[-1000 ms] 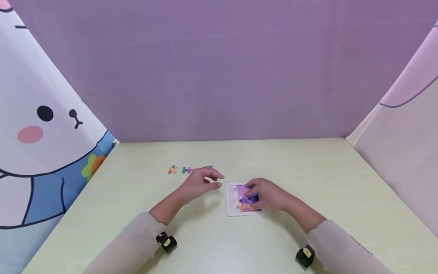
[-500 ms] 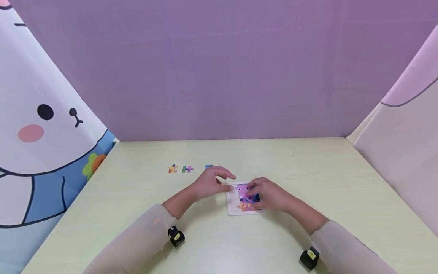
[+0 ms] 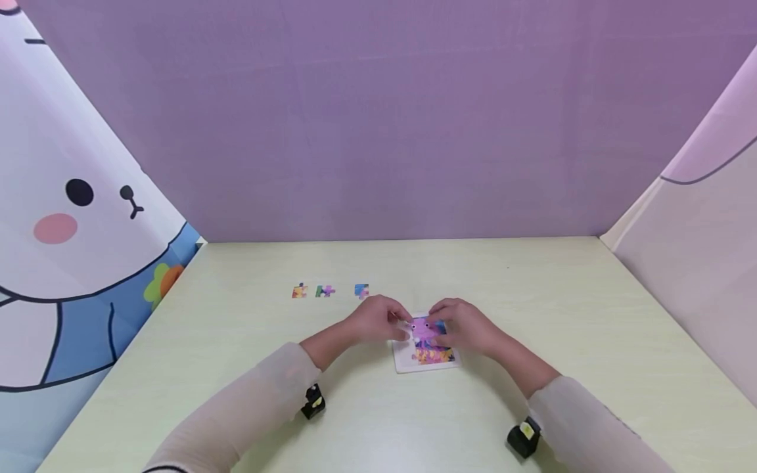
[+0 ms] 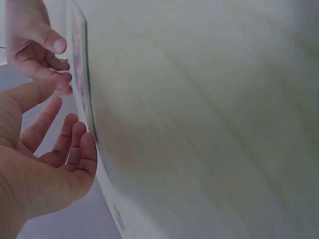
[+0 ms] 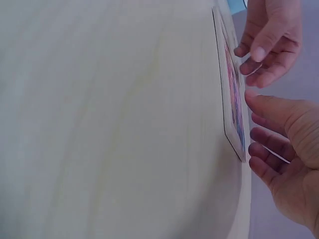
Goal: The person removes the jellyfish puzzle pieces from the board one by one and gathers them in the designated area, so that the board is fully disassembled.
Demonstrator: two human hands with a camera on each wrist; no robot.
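Observation:
In the head view, a small jigsaw puzzle in a white tray (image 3: 405, 362) lies flat on the table. Joined pieces with a pink cartoon figure (image 3: 433, 355) fill its right part, while a pale strip shows along the left. My left hand (image 3: 375, 318) is over the tray's upper left corner, its fingers loosely bent. From the right, my right hand (image 3: 470, 326) reaches over the joined pieces, thumb and fingertips spread at the picture. Both hands (image 4: 50, 164) (image 5: 294, 149) have relaxed fingers close to the tray's face in the wrist views. No piece shows between the fingers.
Three loose jigsaw pieces lie farther back on the table: a yellow-orange piece (image 3: 299, 290), a green and purple piece (image 3: 324, 291) and a blue piece (image 3: 362, 290). A purple backdrop (image 3: 402, 131) rises behind the table (image 3: 520, 276).
My left hand has moved right, from beside the loose pieces to the tray's upper left corner, uncovering the blue piece. My right hand has stayed at the puzzle, shifting slightly upward.

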